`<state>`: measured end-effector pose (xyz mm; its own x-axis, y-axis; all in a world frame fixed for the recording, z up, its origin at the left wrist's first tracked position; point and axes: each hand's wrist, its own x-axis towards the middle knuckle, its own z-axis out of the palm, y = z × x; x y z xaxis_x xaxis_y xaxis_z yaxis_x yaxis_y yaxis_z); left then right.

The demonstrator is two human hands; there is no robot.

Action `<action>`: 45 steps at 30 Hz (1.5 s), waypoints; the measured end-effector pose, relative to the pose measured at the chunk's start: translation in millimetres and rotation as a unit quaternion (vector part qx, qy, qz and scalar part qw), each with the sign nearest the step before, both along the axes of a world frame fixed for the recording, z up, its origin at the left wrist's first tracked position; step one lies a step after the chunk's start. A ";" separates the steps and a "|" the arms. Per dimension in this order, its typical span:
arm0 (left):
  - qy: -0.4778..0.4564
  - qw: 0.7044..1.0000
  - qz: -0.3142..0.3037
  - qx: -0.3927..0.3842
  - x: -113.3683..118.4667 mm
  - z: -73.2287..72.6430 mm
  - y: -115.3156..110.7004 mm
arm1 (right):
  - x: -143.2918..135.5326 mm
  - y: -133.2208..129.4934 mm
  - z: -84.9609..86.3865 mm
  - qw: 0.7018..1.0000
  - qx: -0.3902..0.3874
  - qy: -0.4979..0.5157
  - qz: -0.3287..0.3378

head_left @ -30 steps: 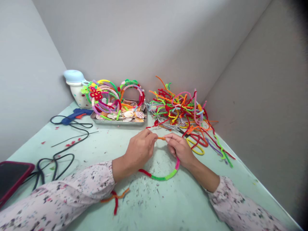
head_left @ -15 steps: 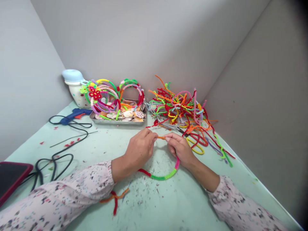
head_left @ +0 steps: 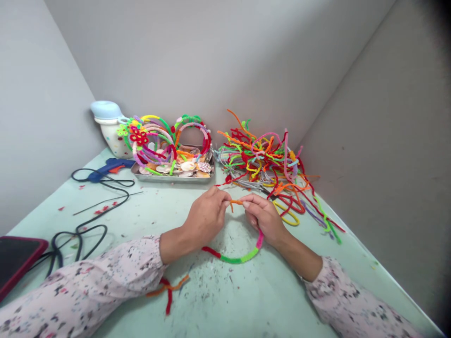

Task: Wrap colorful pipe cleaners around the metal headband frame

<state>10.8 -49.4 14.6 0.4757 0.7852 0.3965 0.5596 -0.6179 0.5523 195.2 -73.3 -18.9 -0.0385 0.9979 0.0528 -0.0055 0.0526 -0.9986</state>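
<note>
My left hand (head_left: 207,218) and my right hand (head_left: 263,217) both pinch an orange pipe cleaner (head_left: 237,202), with a short stretch of it showing between the fingertips. A loose orange end pokes down beside my left thumb. Below the hands curves a hoop (head_left: 235,260) wrapped in red, green and pink fuzzy pipe cleaner. Its pink end runs up under my right hand, and its red end goes behind my left hand. Whether the orange piece is wound on the hoop is hidden by the fingers.
A metal tray (head_left: 169,179) of shells bears several colourful hoops (head_left: 155,136). Right of it lies a tangled pipe cleaner pile (head_left: 260,155). At left are a blue glue gun (head_left: 109,168), a black cable (head_left: 80,234), a phone (head_left: 19,263) and a lidded cup (head_left: 112,129). Orange and red scraps (head_left: 169,292) lie by my left sleeve.
A loose orange end now shows bent downward by my left fingertips. My left hand has shifted very slightly; my right hand and the hoop stay nearly in place.
</note>
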 end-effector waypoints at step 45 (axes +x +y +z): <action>-0.266 0.721 -0.106 -0.631 -6.2 9.1 23.3 | -1.9 1.4 1.4 1.000 -0.020 -0.004 0.004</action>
<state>4.7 -26.1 23.8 0.6819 0.6126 -0.3997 0.0284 0.5238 0.8513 193.3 -71.9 -17.5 -0.0467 0.9988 0.0130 0.0025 0.0132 -0.9999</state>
